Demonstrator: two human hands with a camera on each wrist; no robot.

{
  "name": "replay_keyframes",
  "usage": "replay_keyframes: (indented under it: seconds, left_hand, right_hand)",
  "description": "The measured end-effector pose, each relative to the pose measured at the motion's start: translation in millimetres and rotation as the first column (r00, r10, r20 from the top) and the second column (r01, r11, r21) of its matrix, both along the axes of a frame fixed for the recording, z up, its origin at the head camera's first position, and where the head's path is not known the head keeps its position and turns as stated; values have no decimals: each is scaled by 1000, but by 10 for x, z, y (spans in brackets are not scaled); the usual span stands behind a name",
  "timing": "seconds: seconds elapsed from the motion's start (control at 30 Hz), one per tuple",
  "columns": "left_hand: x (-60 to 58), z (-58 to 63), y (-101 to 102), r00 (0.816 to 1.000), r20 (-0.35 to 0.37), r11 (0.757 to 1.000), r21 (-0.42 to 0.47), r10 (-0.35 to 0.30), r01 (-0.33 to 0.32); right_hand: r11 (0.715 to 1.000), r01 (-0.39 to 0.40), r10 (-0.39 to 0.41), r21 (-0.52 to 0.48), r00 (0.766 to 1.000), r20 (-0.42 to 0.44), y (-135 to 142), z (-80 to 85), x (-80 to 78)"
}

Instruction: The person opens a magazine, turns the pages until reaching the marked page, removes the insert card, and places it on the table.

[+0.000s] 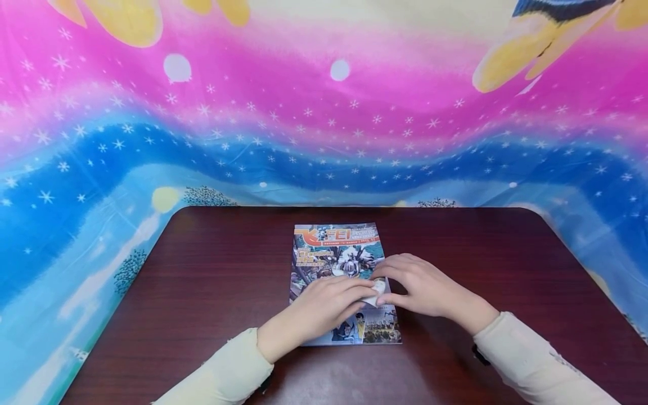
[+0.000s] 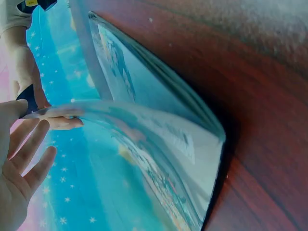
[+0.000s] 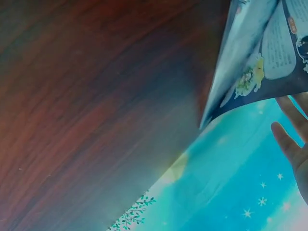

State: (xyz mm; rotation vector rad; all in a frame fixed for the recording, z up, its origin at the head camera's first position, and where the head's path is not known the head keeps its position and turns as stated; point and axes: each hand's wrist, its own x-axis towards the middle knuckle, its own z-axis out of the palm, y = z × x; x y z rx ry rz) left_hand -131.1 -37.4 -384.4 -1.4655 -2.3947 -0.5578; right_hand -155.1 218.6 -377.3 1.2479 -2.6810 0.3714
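A comic magazine [image 1: 334,242] with a colourful printed cover lies on the table, its right-hand edge curled up into a pale corner [image 1: 372,293]. My left hand [image 1: 326,304] reaches across the cover, and its fingertips pinch that raised edge. From the right, my right hand [image 1: 422,287] grips the same edge between thumb and fingers. In the left wrist view the lifted leaves [image 2: 163,134] bow up from the spine, my left hand [image 2: 19,183] at their edge. The right wrist view has a printed inside page [image 3: 279,62] with my right hand [image 3: 298,149] partly behind it.
The dark reddish-brown wooden table [image 1: 202,292] has rounded far corners. Behind it hangs a pink and blue cloth [image 1: 304,124] with snowflake prints, which also runs down both sides of the table. Light sleeves [image 1: 223,365] cover both forearms.
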Motion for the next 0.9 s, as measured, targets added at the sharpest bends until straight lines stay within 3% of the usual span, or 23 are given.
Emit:
replay_keyframes:
  seconds: [0.37, 0.53, 0.73, 0.9]
  left_hand:
    - [-3, 28, -128, 994, 82, 996, 46, 74, -78]
    - [-14, 0, -231, 991, 19, 984, 116, 130, -132]
    - [-36, 122, -441, 975, -4, 942, 256, 224, -216]
    - [-16, 212, -654, 946, 4, 904, 294, 324, -311]
  right_hand:
    - [995, 57, -54, -86, 998, 30, 107, 141, 17]
    - [990, 93, -89, -107, 995, 37, 177, 157, 58]
    - [991, 87, -86, -100, 996, 21, 219, 70, 140]
    - [996, 60, -60, -66, 998, 8, 228, -43, 210]
